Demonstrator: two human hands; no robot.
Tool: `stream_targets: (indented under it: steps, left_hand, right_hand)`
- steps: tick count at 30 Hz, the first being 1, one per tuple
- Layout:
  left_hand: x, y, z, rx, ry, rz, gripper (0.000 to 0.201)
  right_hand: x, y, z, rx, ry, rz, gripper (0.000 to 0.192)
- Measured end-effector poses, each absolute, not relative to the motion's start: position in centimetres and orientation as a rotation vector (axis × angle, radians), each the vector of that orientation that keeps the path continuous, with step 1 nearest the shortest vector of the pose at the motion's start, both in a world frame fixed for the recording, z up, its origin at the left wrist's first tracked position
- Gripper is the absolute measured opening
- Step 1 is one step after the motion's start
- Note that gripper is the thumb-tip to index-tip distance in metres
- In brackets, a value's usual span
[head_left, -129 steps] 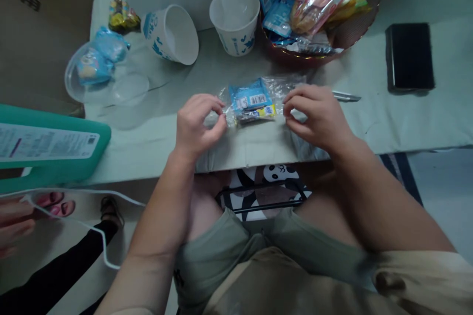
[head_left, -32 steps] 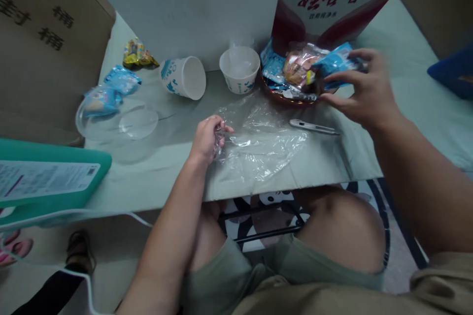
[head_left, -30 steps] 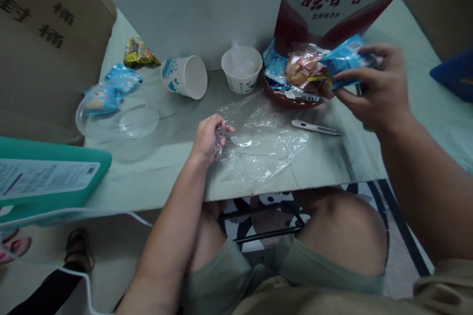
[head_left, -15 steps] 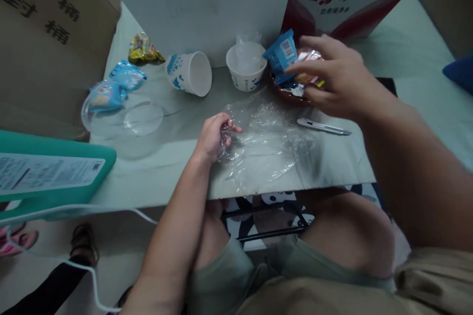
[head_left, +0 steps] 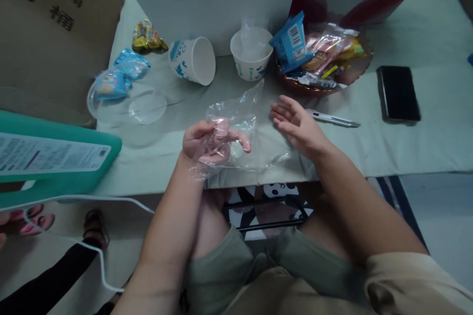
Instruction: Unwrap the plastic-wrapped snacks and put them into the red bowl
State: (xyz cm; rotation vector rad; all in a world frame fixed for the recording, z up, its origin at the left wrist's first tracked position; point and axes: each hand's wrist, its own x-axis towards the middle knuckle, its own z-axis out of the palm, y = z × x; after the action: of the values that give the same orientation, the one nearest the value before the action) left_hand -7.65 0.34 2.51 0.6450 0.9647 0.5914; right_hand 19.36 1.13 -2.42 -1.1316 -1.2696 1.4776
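Observation:
My left hand [head_left: 218, 141] has its fingers curled around a crinkled clear plastic bag [head_left: 242, 108], lifted a little above the table's front part. The thin film lies over some of the fingers. My right hand [head_left: 295, 123] is open and holds nothing, its fingers pointing towards the bag. Just beyond it lies a utility knife [head_left: 332, 118]. Behind the knife sits a reddish bowl [head_left: 364, 66] of wrapped snacks, with a blue snack packet [head_left: 291, 44] leaning at its left side. To the bowl's left stands a paper cup [head_left: 251, 66] with clear plastic inside.
Another paper cup [head_left: 194, 61] lies on its side. Clear plastic lids [head_left: 148, 107], blue packets [head_left: 131, 64] and a yellow packet [head_left: 148, 37] lie left. Boxes [head_left: 207, 5] stand behind. A black phone [head_left: 398, 93] lies right, a green jug [head_left: 107, 150] left. A bystander's leg shows lower left.
My right hand has come away from the snack bowl, back towards me, empty. My left hand has raised the plastic bag slightly and gathered it. The view has shifted, uncovering the phone.

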Motion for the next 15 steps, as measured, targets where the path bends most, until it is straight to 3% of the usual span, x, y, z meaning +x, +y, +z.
stream_targets:
  steps: [4, 8, 10, 15]
  left_hand:
    - [-8.3, 0.2, 1.1, 0.654, 1.043, 0.619, 0.053]
    - [-7.7, 0.6, 2.1, 0.681, 1.105, 0.668, 0.049]
    - [-7.4, 1.3, 2.9, 0.721, 1.094, 0.706, 0.044]
    - [-8.0, 3.2, 3.4, 0.699, 1.082, 0.827, 0.031]
  right_hand:
    - [17.1, 1.1, -1.2, -1.016, -1.182, 1.785, 0.09]
    - [16.4, 0.6, 0.3, -0.978, -1.115, 2.047, 0.046]
    - [17.1, 0.5, 0.9, -1.007, -1.032, 1.963, 0.036]
    - [20.6, 0.3, 1.6, -1.138, -0.883, 1.621, 0.037]
